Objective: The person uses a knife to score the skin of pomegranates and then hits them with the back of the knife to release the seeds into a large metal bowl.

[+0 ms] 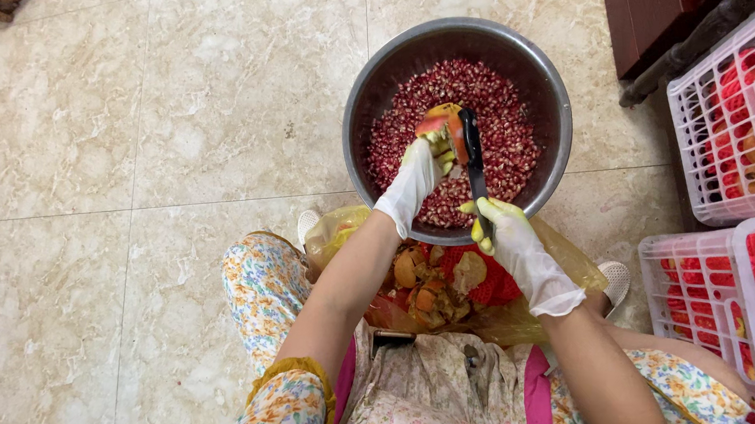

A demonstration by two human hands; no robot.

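Over a bowl [556,92] already heaped with red seeds, the gloved left hand [417,175] grips a pomegranate piece [441,123], the right hand [508,239] clasps a knife [472,161] against it; fruit waits in baskets [695,110]

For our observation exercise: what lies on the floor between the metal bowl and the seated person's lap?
In the head view, a yellowish plastic bag of peels and red foam netting lies between the metal bowl and the lap.
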